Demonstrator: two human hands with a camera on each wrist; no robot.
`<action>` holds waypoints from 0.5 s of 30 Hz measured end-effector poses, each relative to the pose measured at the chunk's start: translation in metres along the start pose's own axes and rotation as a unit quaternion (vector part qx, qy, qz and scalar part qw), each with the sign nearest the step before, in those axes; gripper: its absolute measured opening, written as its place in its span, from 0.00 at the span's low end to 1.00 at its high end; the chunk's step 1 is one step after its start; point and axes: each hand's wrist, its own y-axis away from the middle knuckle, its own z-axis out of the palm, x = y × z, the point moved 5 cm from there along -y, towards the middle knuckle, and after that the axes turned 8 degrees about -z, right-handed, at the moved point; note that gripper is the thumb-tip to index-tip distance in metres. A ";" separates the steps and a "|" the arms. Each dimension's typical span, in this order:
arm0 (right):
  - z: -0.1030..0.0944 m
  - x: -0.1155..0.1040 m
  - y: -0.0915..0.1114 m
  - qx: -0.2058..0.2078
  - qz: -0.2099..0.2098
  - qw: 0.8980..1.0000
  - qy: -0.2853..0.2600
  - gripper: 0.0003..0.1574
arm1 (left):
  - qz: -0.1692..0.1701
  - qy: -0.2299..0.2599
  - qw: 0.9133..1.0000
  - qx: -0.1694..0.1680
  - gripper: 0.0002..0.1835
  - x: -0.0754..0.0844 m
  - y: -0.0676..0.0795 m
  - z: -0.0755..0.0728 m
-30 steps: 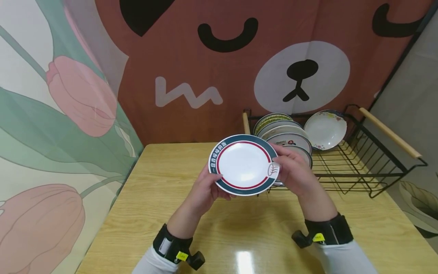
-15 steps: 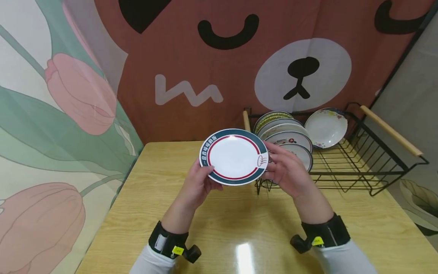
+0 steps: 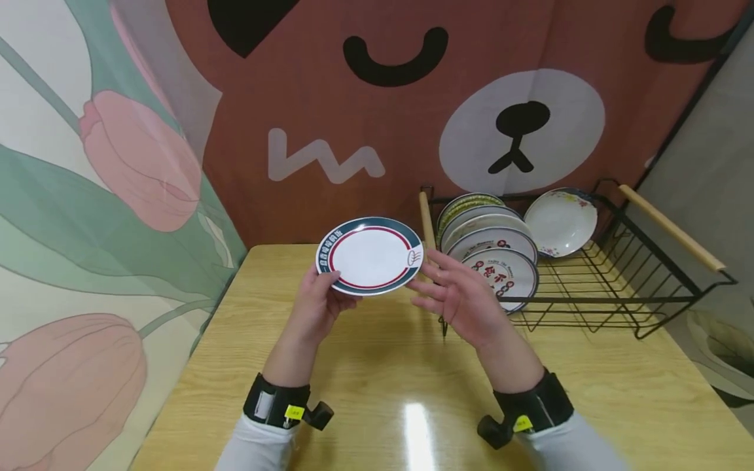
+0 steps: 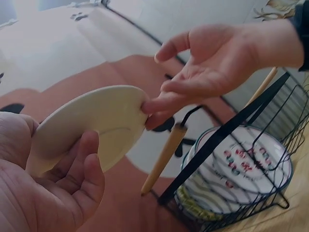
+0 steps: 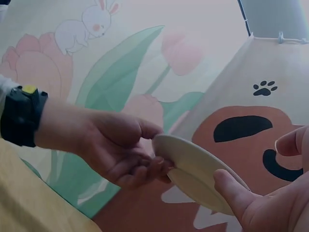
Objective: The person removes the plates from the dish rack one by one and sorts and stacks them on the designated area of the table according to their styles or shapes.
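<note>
A white plate (image 3: pixel 371 257) with a dark green rim and a red ring is held above the table, face up and tilted. My left hand (image 3: pixel 315 301) grips its left edge, thumb on the rim and fingers underneath. At the plate's right edge my right hand (image 3: pixel 462 294) has its fingers spread and fairly straight, fingertips at the rim. The left wrist view shows the underside of the plate (image 4: pixel 91 125), with right-hand fingertips touching its far edge. In the right wrist view the left hand (image 5: pixel 125 150) pinches the plate (image 5: pixel 193 169).
A black wire dish rack (image 3: pixel 595 302) with wooden handles stands at the back right of the wooden table (image 3: pixel 365 379). Several plates (image 3: pixel 497 275) stand on edge at its left end. A floral bowl (image 3: pixel 561 222) leans at its back. A printed cloth (image 3: pixel 306 216) hangs behind.
The plate and both hands have moved left. My right hand has loosened from a grip on the rim to spread fingers. More of the front plate in the rack shows.
</note>
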 end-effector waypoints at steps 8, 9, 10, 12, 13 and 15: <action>0.017 0.035 -0.015 0.014 0.050 0.999 -0.018 0.40 | -0.005 0.008 0.998 0.068 0.28 -0.004 -0.012 -0.037; 0.018 0.041 -0.017 0.016 0.057 0.998 -0.019 0.40 | -0.009 0.009 0.997 0.081 0.28 -0.006 -0.014 -0.042; 0.018 0.046 -0.019 0.021 0.066 0.997 -0.018 0.40 | -0.014 0.011 0.996 0.092 0.28 -0.008 -0.015 -0.047; 0.017 0.058 -0.022 0.031 0.084 0.996 -0.015 0.41 | -0.024 0.012 0.993 0.112 0.28 -0.012 -0.020 -0.058; 0.015 0.064 -0.023 0.037 0.093 0.995 -0.013 0.41 | -0.028 0.015 0.992 0.122 0.28 -0.015 -0.022 -0.063; 0.013 0.077 -0.024 0.050 0.110 0.993 -0.006 0.42 | -0.037 0.018 0.989 0.144 0.29 -0.021 -0.027 -0.075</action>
